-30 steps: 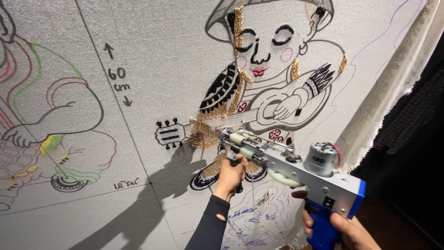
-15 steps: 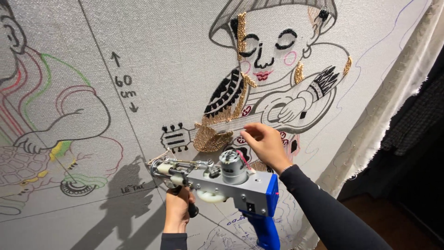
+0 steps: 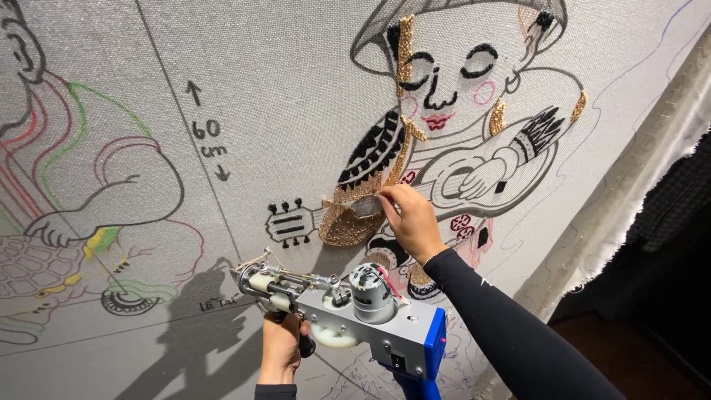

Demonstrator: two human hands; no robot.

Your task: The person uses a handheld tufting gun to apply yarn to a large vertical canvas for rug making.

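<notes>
On the far left of the stretched grey cloth [image 3: 296, 96] we are seeing a coloured line drawing of a sitting figure [image 3: 96, 178], with an arrow and a measure note drawn beside it. Lower, our left hand [image 3: 281, 347] is closing around the black front grip of the tufting gun [image 3: 348, 311] and is holding it from below. The gun is lying almost level, its needle end pointing left, just in front of the cloth; its grey motor is on top and its blue handle is hanging down at the right. Above it, our right hand [image 3: 411, 218], in a black sleeve, is touching the gold tufted patch [image 3: 348, 218] on the drawn musician [image 3: 452, 141], the fingertips pressed together as if pinching yarn; what exactly they pinch, we cannot tell.
</notes>
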